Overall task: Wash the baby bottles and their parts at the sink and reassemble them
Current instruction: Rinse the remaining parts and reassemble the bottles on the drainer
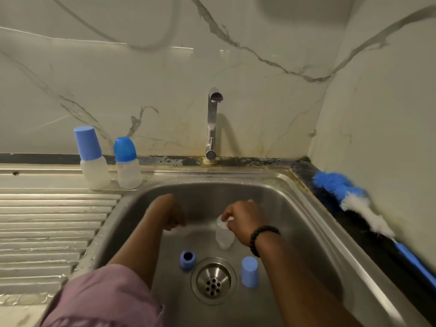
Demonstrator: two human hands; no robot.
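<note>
Stainless steel sink (306,208) holds the opened bottle's parts, and its wet, sloping floor is the first risk: the clear bottle body (225,237) stands upright only because the right hand (243,220) pinches its rim, so it could tip and roll if that grip slips. Two assembled bottles (94,159) (127,164) stand on the bench at the draining board's (54,223) back edge, close to the basin; a knock from an elbow would likely drop them in. Near the drain (213,280) stand a blue cap (249,271) and a blue collar ring (188,256), easily knocked over. The bottle brush (354,197) lies on the right ledge, its handle cut off by the frame. The tap (212,123) shows no visible water. The left hand (173,218) is curled; whether its grip holds anything cannot be told. No teat can be made out.
</note>
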